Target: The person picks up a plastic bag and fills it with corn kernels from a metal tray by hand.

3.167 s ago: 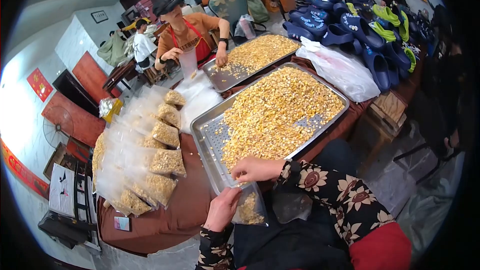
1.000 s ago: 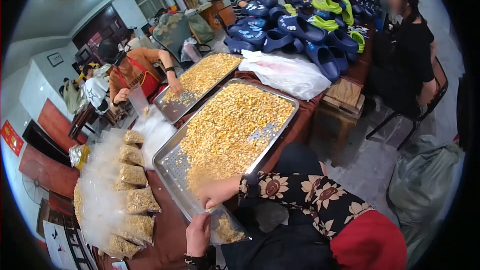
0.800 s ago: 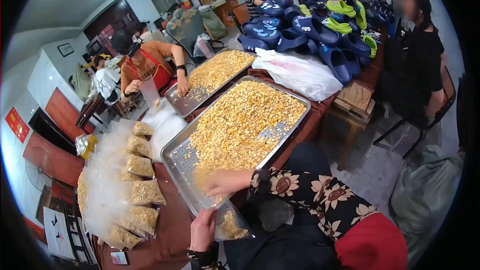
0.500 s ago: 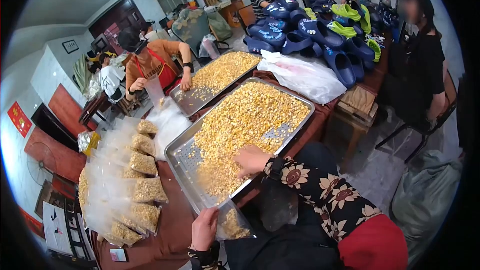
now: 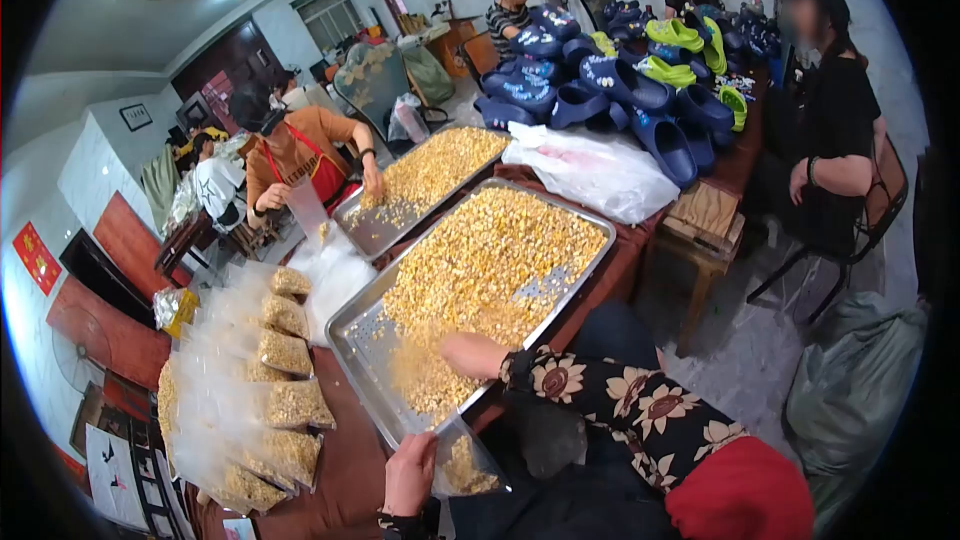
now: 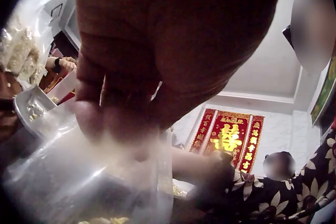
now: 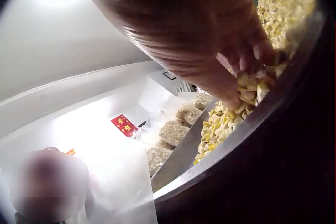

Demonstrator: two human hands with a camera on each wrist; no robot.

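My left hand (image 5: 410,472) pinches the top edge of a clear plastic bag (image 5: 474,448) beside the tray's near corner; yellowish pieces lie in the bag's bottom. In the left wrist view the fingers are bent down onto the bag's film (image 6: 58,182). My right hand (image 5: 472,354) reaches into the metal tray (image 5: 352,360), its fingers blurred in the head view. The right wrist view shows thumb and fingers curled around some yellow-and-white kernel pieces (image 7: 254,90) at the heap. That heap (image 5: 490,260) covers most of the tray.
Filled clear bags (image 5: 290,402) lie in rows on the brown cloth (image 5: 345,480) at left. Across the table a person in a red apron (image 5: 305,155) works at a second tray (image 5: 375,230). White plastic (image 5: 590,170) and piled blue clogs (image 5: 625,82) are at upper right.
My right hand has gone from the bag's mouth out to the heap and is drawn back toward the tray's near end. My left hand keeps its pinch on the bag. The view has swung right.
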